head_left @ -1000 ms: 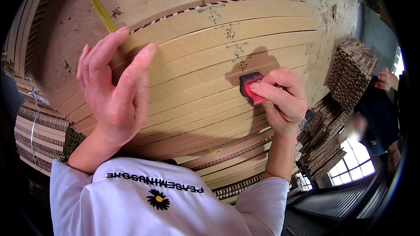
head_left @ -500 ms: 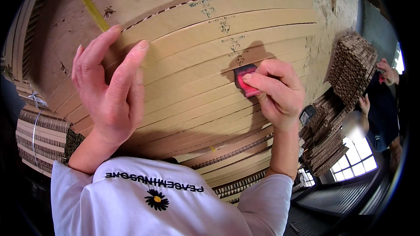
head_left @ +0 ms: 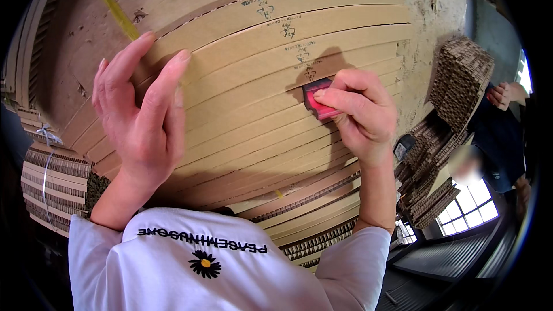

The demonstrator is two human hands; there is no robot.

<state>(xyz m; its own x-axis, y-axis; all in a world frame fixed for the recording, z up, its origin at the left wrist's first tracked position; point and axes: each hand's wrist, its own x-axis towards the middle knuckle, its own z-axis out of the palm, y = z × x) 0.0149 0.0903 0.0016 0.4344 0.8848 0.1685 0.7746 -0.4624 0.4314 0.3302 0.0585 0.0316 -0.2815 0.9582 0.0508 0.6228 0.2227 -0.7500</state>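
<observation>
My right hand (head_left: 366, 109) pinches a small red and black hand stamp (head_left: 321, 99) between thumb and fingers. The stamp is tilted over a row of long brown cardboard strips (head_left: 242, 103); whether its face touches them I cannot tell. Just beyond it, several strips carry a dark printed mark (head_left: 302, 55) each, in a slanting line. Over the left ends of the strips, my left hand (head_left: 141, 103) is open, thumb and forefinger spread, nothing between them. Whether its fingertips press on the cardboard is unclear.
A yellow strap (head_left: 112, 3) lies beyond my left hand. Tied honeycomb cardboard bundles (head_left: 55, 178) stand at the left. More honeycomb stacks (head_left: 461, 83) rise at the right, near a small dark box (head_left: 404, 147). A co-worker (head_left: 495, 132) stands at the far right.
The view has shifted slightly, and the stamp in my right hand has tilted a little. My left hand keeps its spread pose. One of the co-worker's hands has moved out of sight.
</observation>
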